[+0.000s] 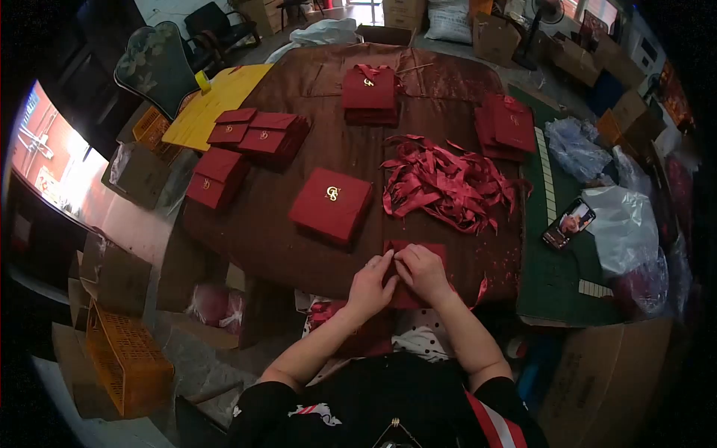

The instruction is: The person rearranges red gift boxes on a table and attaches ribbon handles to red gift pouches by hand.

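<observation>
Both hands meet over a dark red paper gift bag (407, 297) lying at the table's near edge. My left hand (371, 282) is closed, with thumb and fingers pinching at the bag. Right beside it, my right hand (422, 270) is closed too, its fingertips touching the left ones; what they pinch is too small to make out. A strip of red ribbon (482, 290) hangs by my right wrist. Beyond the hands lies a loose heap of red ribbons (452, 183). To its left sits a stack of red gift bags (331, 203) with a gold emblem.
More red bag stacks stand at the table's back (370, 97), left (265, 138) and right. A phone (569, 224) and clear plastic bags (624, 228) lie on the green surface (538, 291) at right. An orange crate (127, 362) and cardboard boxes surround the table.
</observation>
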`<state>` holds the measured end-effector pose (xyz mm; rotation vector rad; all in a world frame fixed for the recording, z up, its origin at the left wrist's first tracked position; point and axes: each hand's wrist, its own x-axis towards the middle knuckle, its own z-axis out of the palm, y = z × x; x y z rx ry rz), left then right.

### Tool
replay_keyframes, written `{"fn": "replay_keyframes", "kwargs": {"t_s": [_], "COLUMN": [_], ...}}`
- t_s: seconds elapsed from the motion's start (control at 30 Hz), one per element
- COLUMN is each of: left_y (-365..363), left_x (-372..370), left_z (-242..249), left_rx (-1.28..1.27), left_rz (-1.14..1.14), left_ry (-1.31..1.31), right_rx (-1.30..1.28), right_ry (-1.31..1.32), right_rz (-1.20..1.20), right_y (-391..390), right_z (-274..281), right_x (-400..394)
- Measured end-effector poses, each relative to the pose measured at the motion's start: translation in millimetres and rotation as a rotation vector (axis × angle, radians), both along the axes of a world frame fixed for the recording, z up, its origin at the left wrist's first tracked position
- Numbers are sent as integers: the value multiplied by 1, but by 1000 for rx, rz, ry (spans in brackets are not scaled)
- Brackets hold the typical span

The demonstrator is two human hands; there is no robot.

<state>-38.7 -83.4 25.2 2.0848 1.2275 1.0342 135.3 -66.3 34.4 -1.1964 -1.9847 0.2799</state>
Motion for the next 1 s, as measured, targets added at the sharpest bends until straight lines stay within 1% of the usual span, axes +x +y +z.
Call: {"fn": "replay_keyframes", "kwargs": {"t_s": [0.03, 0.07, 0.1, 0.13, 0.17, 0.2, 0.23, 0.27, 0.37, 0.4, 0.53, 0.6, 0.63, 0.7, 0.77, 0.8, 0.83, 0.9, 0.93, 0.97, 1.0], "left_y": [3, 9, 16, 20, 24, 29, 32, 33, 44, 43, 44, 45, 45, 44, 36, 31, 28, 15, 6, 1, -1], "left_x": [-2, -7, -13, -15, -14, -12, -10, -5, -7, -2, 8, 9, 8, 4, 1, -3, -13, -37, -45, -49, -53], "left_z": [1, 2, 4, 8, 3, -1, -4, -8, -15, -11, -7, -5, -3, 3, 8, 10, 15, 32, 38, 33, 31], "left_rx": [-22, -136, -250, -368, -370, -314, -256, -288, -246, -185, -90, 43, 41, 189, 200, 212, 264, 147, 156, 148, 160], "left_rz": [-42, -103, -162, -149, -149, -122, -95, -30, -95, 0, 83, 32, 28, -36, -4, 31, 105, 208, 225, 225, 279], "left_ry": [-47, -130, -214, -261, -262, -205, -147, -88, -66, -46, 43, 108, 109, 283, 313, 345, 241, 198, 190, 193, 178], "right_rx": [-7, -12, -14, -90, -168, -260, -258, -275, -309, -323, -395, -410, -425, -413, -400, -362, -325, -361, -349, -339, -343], "right_ry": [-36, 72, 69, 80, 91, 117, 117, 139, 201, 236, 321, 288, 256, 224, 187, 124, 64, 121, 93, 64, 66], "right_rz": [12, -22, -22, -80, -137, -167, -165, -177, -196, -195, -169, -151, -134, -130, -122, -169, -217, -247, -247, -243, -240], "right_y": [1, 3, 2, 1, 0, 1, 1, 2, 4, 5, 7, 9, 9, 7, 5, 5, 5, 8, 8, 8, 10], "right_z": [2, -1, 3, 8, 12, 9, 3, -4, -9, -9, -11, -10, -9, -5, -3, -4, -5, -4, -6, -9, -13], "right_x": [2, 5, 7, 9, 9, 9, 9, 10, 11, 11, 13, 19, 21, 21, 24, 26, 27, 34, 35, 34, 32]}}
